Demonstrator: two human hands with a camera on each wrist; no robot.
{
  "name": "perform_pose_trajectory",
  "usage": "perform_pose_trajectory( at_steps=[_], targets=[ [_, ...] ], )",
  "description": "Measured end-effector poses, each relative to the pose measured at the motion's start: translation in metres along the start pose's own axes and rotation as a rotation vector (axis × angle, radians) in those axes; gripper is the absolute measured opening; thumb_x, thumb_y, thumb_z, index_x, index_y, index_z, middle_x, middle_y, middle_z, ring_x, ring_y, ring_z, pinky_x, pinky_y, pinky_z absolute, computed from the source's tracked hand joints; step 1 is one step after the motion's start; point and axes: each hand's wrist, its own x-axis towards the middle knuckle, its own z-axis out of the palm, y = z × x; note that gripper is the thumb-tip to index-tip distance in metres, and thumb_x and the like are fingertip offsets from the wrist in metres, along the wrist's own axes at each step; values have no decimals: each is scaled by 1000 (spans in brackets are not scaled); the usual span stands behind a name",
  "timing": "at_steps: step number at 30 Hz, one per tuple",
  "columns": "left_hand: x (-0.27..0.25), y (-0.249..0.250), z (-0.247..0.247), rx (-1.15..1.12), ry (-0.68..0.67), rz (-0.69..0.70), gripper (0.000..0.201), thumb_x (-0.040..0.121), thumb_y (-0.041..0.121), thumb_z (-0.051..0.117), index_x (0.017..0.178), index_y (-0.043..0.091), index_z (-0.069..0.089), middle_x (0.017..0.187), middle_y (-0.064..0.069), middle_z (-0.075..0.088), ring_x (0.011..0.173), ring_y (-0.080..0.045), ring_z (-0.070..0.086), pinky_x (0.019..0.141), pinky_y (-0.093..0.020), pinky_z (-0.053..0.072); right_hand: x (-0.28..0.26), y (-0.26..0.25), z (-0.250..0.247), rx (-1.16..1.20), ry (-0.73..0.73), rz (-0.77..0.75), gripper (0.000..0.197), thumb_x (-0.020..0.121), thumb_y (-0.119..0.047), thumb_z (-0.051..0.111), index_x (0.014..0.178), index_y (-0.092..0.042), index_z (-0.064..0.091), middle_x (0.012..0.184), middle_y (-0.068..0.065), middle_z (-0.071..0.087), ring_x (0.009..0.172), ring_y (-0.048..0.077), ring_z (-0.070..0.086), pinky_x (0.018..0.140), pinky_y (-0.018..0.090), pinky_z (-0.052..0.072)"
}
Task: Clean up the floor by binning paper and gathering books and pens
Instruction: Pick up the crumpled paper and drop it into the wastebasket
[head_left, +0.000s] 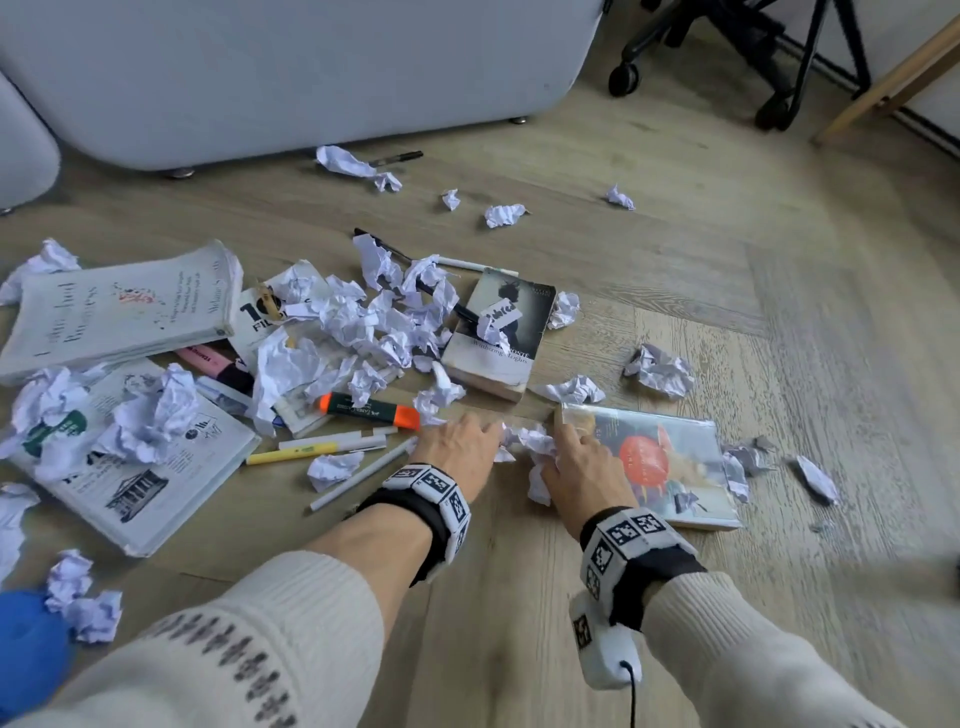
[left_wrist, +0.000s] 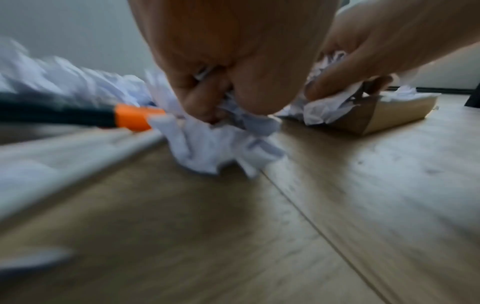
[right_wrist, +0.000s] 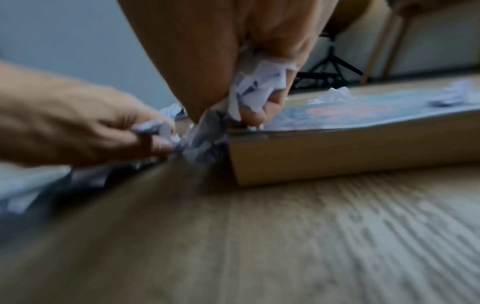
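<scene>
Crumpled white paper balls (head_left: 363, 322) litter the wooden floor among several books and pens. My left hand (head_left: 480, 439) grips a crumpled wad (left_wrist: 221, 142) on the floor, just right of an orange highlighter (head_left: 371, 409). My right hand (head_left: 569, 449) clutches more crumpled paper (right_wrist: 257, 88) at the near left corner of a book with a red-circle cover (head_left: 660, 457). The two hands are almost touching. A dark paperback (head_left: 498, 332) lies just beyond them. A yellow pen (head_left: 291, 455) and white pens (head_left: 358, 475) lie to the left.
Two large pale books (head_left: 119, 312) (head_left: 150, 483) lie at the left under paper, with a pink highlighter (head_left: 210, 359) between them. A grey sofa (head_left: 285, 73) stands behind, an office chair base (head_left: 727, 67) at the back right. Something blue (head_left: 26, 654) sits at the near left.
</scene>
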Motion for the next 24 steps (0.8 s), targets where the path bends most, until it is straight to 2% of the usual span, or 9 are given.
perform_pose_trajectory(
  at_steps=[2,4,8,11,14,16,19,21,24],
  targets=[
    [-15,-6,-17,-2,-21,75,27,94,8,43,120,14,47,111,-11,56,102,-32,60,75,-40,51,-14,-4,-7,96,-13,6,16,96,-26,44,103,-11,46,102,14,59,95,32,56,68,32,28],
    [-30,-11,-36,45,-51,169,22,95,12,45,117,12,48,111,-11,58,102,-32,60,72,-37,48,-35,-8,-22,123,4,-24,12,94,-24,46,91,-13,42,96,13,60,90,31,56,66,33,30],
    [-55,-9,-77,197,-71,378,18,97,17,42,112,11,50,111,-13,59,101,-34,61,71,-36,45,-76,-8,-59,162,22,-20,14,91,-22,48,95,-8,50,86,13,59,77,31,54,64,35,37],
    [-72,10,-104,154,-52,430,24,96,20,43,118,12,49,118,-14,58,109,-34,58,80,-40,46,-111,-6,-89,257,176,84,18,88,-28,47,91,-10,50,78,11,55,70,30,52,62,36,39],
    [-93,43,-122,104,-3,559,27,94,21,46,120,13,49,117,-13,59,110,-35,57,84,-41,46,-156,-7,-111,305,233,249,8,92,-23,51,93,-15,48,74,2,50,72,23,48,64,30,35],
    [-106,60,-129,85,26,626,29,94,25,46,120,15,50,118,-12,60,109,-33,58,83,-38,45,-186,-13,-115,332,267,281,10,91,-25,51,94,-17,47,77,0,51,75,23,50,67,31,40],
    [-132,90,-138,95,47,749,28,94,28,46,119,17,52,119,-10,61,110,-31,58,84,-37,46,-241,-17,-122,296,338,324,15,92,-22,52,101,-10,53,71,-7,47,71,20,43,56,16,32],
    [-150,101,-142,124,10,815,29,95,29,43,121,19,51,118,-11,61,109,-32,58,82,-37,46,-272,-22,-126,199,295,339,16,93,-24,51,98,-8,51,76,0,50,72,20,38,54,21,25],
    [-180,122,-149,151,-86,954,25,96,30,43,116,19,53,116,-10,61,107,-31,59,84,-38,47,-326,-32,-131,42,253,311,30,92,-35,42,94,-7,52,89,14,57,71,23,38,63,31,27]
  ],
)
